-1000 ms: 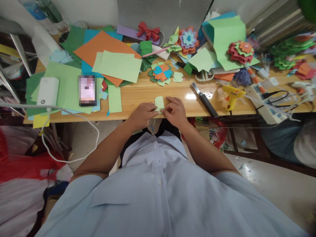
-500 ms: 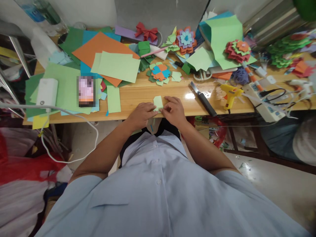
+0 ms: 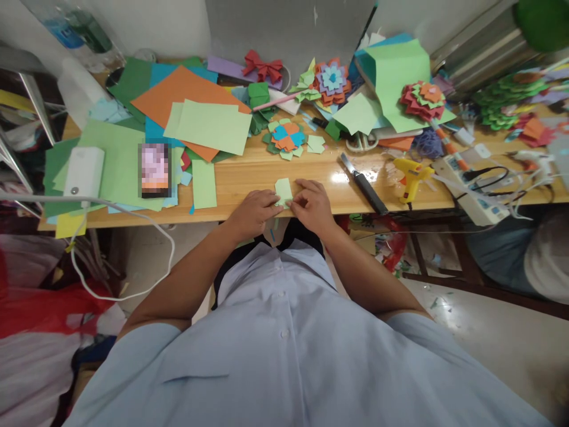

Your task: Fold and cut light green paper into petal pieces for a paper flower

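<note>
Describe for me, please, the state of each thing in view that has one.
Small pale-green paper, partly covered
Left hand, touching that paper
Right hand, pinching the paper's lower corner
Phone, screen lit
White device, cable plugged in
Black-handled knife, blade exposed
Yellow glue gun, lying on its side
Power strip, plugs inserted
Scissors, blades hidden: cannot tell

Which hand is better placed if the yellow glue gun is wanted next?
Probably the right hand: it is nearer the yellow glue gun; the left hand is beyond the small green paper.
</note>
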The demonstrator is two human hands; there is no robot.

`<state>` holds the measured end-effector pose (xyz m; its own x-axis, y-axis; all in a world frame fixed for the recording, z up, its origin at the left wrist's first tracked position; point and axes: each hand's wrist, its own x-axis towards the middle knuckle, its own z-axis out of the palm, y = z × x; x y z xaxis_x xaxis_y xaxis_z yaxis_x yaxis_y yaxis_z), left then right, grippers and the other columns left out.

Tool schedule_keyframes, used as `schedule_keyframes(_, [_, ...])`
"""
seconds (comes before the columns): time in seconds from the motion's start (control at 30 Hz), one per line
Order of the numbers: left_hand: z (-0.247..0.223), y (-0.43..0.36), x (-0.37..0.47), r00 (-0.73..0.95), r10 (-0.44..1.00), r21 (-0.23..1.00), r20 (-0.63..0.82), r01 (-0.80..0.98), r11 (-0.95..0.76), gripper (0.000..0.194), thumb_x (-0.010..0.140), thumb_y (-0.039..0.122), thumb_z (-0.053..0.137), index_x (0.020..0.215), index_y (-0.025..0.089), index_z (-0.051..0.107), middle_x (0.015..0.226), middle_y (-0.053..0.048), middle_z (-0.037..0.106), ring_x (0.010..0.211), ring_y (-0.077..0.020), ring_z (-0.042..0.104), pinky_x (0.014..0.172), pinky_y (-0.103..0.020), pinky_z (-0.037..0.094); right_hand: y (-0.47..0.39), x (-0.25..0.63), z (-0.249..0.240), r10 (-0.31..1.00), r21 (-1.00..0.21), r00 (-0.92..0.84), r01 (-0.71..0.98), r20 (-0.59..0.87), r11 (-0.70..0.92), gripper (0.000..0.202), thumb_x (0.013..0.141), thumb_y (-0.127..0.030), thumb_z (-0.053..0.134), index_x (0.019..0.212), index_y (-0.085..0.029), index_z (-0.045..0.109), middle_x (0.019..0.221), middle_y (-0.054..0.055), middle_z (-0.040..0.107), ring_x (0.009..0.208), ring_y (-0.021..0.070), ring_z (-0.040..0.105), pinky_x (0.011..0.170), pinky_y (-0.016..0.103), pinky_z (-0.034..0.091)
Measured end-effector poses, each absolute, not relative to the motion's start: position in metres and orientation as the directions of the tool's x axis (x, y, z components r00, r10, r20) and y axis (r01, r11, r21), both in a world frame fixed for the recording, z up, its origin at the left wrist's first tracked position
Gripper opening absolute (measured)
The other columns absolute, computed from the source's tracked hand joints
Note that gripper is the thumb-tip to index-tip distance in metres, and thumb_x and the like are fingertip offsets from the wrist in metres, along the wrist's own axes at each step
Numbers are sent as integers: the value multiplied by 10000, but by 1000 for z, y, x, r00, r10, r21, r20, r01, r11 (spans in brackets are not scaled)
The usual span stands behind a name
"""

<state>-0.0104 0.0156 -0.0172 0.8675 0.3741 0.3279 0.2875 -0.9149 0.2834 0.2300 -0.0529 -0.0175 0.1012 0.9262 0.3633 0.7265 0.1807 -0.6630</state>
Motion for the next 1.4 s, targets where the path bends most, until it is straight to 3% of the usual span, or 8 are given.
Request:
schedule_keyframes(0.17, [-16,14,-10,862,386,324,330,280,-904,397,993,124,497,1283,276,723,1400,-115,699,1377,-290,585,1090,-543,509,-55,229,-15,930,-680,116,714,350,167,174,821,-283,806,706,-255,678,1336,101,741,1268,339,620,1115,608,495])
schedule_keyframes(0.5, [-8,10,-10,872,377,274,313,298,-915,381,1002,118,507,1297,259,703,1420,-110,682,1370,-292,578,1097,-529,516,-57,229,-10,931,-689,119,706,345,165,188,846,-318,792,737,-254,653,1324,117,742,1270,332,629,1121,601,501])
schedule_keyframes(0.7, [-6,11,-10,882,375,269,284,302,-915,415,966,99,510,1292,269,703,1418,-96,684,1372,-292,576,1099,-525,517,-71,230,-12,904,-713,177,679,388,173,145,958,-402,689,969,-271,750,1312,126,734,1247,323,661,1088,577,538])
schedule_keyframes(0.83, [-5,10,-9,879,390,318,275,299,-900,428,969,102,507,1309,269,707,1419,-122,682,1390,-303,569,1111,-557,509,-87,234,-19,916,-633,-22,716,401,294,250,966,-382,667,1172,-312,790,1242,104,763,1209,329,686,1098,590,540])
schedule_keyframes(0.97, [-5,11,-10,880,387,336,275,290,-896,417,964,115,531,1304,270,716,1416,-122,685,1391,-305,572,1118,-557,507,-98,237,-27,911,-533,-202,757,360,378,385,982,-354,643,1354,-318,736,1366,80,742,1289,331,662,1141,585,521])
schedule_keyframes(1.4, [-9,11,-10,870,383,321,312,283,-904,365,1001,122,521,1274,250,727,1395,-123,700,1372,-296,590,1109,-549,511,-99,235,-31,890,-433,-237,806,391,405,397,1015,-311,597,1395,-303,712,1384,68,741,1285,319,661,1095,551,523])
